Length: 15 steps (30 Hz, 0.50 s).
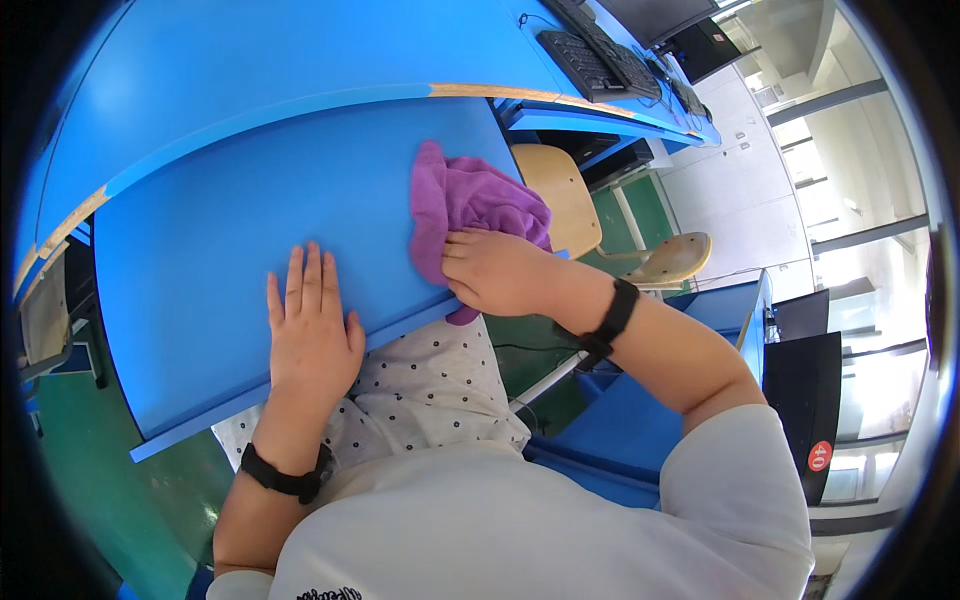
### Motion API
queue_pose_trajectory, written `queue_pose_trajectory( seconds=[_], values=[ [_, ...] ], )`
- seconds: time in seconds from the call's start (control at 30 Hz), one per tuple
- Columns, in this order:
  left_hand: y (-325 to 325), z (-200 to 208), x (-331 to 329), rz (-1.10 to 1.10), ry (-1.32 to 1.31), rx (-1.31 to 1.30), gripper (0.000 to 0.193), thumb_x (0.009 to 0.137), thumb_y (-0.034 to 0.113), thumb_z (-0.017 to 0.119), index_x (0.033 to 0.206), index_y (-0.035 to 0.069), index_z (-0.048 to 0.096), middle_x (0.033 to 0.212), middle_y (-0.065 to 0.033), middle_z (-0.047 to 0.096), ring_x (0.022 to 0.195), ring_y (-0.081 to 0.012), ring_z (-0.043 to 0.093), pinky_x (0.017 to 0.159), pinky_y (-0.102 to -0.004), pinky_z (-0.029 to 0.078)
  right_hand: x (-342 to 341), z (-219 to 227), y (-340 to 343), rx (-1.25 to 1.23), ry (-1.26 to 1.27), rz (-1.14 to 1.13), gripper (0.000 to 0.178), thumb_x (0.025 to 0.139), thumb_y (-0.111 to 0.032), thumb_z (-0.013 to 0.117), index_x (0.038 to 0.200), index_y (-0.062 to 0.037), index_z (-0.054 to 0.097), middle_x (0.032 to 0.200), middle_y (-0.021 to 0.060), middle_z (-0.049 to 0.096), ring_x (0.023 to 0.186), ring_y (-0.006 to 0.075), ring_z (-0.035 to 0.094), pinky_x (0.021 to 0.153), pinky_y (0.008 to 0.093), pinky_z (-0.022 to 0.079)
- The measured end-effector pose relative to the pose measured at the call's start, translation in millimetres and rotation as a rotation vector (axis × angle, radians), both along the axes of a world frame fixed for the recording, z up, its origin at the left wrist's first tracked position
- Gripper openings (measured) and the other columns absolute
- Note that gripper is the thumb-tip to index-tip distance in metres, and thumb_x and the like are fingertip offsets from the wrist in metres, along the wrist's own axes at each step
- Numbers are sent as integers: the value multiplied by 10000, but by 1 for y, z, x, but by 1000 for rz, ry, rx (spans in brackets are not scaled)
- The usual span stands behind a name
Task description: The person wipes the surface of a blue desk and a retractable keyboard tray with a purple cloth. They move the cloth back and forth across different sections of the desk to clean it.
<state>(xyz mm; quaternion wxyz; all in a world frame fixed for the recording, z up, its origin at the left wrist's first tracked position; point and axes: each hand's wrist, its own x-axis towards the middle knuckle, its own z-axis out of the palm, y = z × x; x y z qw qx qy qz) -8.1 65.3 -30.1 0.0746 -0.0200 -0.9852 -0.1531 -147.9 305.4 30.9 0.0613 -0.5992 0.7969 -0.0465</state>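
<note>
A crumpled purple cloth [480,195] lies at the right end of the blue pull-out shelf [230,210], with one corner hanging over the shelf's front edge. My right hand [500,272] presses on the cloth's near side, fingers curled into the fabric. Flat on the shelf to the left rests my left hand [312,325], its fingers stretched out, the thumb held apart and nothing in it. Each wrist wears a black band.
Above the shelf runs the blue desktop [270,50], with black keyboards [600,60] at the far right. Wooden chairs [555,195] stand beyond the shelf's right end. A black monitor [805,410] sits on a desk at the right.
</note>
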Motion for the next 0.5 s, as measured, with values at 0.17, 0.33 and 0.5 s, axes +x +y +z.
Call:
queue_pose_trajectory(
  seconds=[0.17, 0.33, 0.5],
  values=[
    [2, 0, -5, -34, -15, -29, 681, 904, 204, 548, 1490, -79, 347, 1604, -218, 287, 1523, -358, 202, 1235, -554, 133, -22, -14, -32, -76, 17, -76, 187, 840, -145, 585, 939, 11, 615, 1054, 160, 651, 1034, 334, 616, 914, 425, 512],
    [2, 4, -4, -18, -12, 0, 661, 908, 189, 539, 1485, -79, 359, 1610, -217, 275, 1528, -357, 187, 1236, -555, 125, 8, 0, 10, -17, -28, -120, 194, 856, -158, 602, 965, 3, 605, 1032, 171, 630, 1038, 343, 600, 907, 438, 502],
    [4, 3, -1, -29, -31, -19, 661, 916, 195, 532, 1492, -74, 351, 1615, -215, 266, 1530, -351, 181, 1236, -557, 117, 11, 12, 44, 234, -81, -282, 222, 861, -198, 615, 999, -24, 626, 1014, 158, 638, 1040, 341, 596, 871, 447, 505]
  ],
)
